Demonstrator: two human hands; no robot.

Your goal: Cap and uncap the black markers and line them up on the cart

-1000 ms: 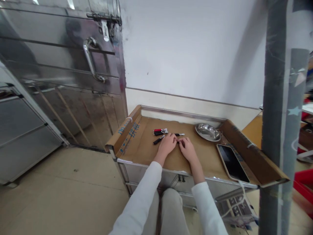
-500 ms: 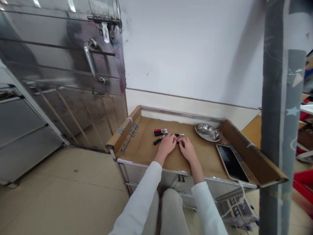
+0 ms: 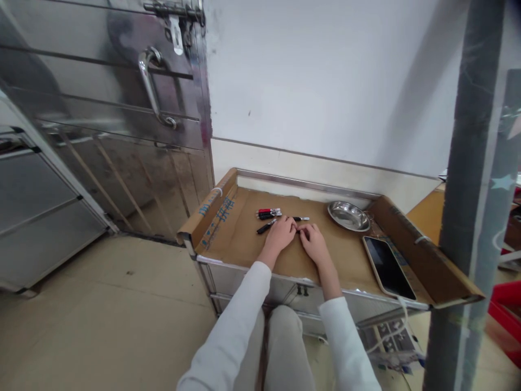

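Observation:
My left hand and my right hand are close together over the brown cardboard, fingers curled and fingertips nearly meeting. A small dark piece shows between the fingertips, but the fingers hide most of it. Just beyond them lies a slim black pen-like piece with a silver end. Another black piece with a silver end rests left of my left hand. Behind that is a small bunch of red and black pen-like pieces with silver ends.
A shallow steel dish sits at the back right of the cardboard-lined cart top. In front of it lies a phone with a white cable. Folded cardboard walls rise at both sides. A grey pillar stands at the right, a metal door at left.
The view has shifted slightly, so the cart appears a little higher and further right. Both hands stay together at the same spot, with the fingers slightly moved.

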